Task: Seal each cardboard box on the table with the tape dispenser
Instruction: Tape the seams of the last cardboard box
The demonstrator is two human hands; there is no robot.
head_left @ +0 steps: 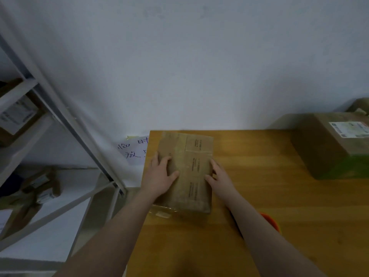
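Brown cardboard box (187, 170), flat and rectangular, glossy tape across its top, lying at the left edge of the wooden table (259, 196). Left hand (159, 176) pressed flat on top, fingers straight and spread; right hand (221, 178) along the right edge, fingers extended, gripping nothing. Bare tabletop rightward up to a larger labelled box (327, 148).

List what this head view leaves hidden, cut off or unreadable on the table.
- Orange object, head view: mostly behind the right forearm, unidentifiable.
- Print on the small box: blurred, unreadable.
- Large box: cut by the right edge.
- Handwritten sign: partly behind the table.
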